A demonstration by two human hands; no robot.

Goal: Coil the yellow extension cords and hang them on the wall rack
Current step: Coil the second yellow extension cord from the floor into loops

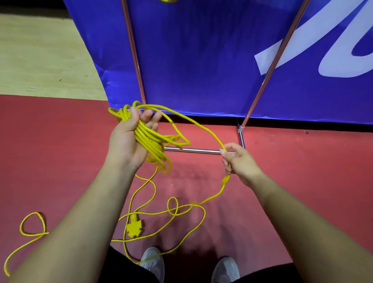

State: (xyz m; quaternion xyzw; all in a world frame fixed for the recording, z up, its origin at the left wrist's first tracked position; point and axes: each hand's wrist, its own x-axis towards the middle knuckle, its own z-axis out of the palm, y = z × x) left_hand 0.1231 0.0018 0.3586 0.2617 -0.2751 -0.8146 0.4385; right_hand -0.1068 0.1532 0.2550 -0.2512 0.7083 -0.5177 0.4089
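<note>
A bundle of yellow cord loops lies across the palm of my left hand, fingers curled loosely around it. One strand arcs from the bundle to my right hand, which pinches the cord between thumb and fingers. From there the loose cord trails down and tangles on the red floor, with its yellow multi-outlet end lying near my feet. Another stretch of yellow cord loops on the floor at the lower left. A bit of yellow shows at the top edge, by the rack.
A blue banner hangs on a metal rack with slanted poles and a chrome floor bar right in front of me. My grey shoes stand on the red floor amid the cord. Pale wood flooring lies at the upper left.
</note>
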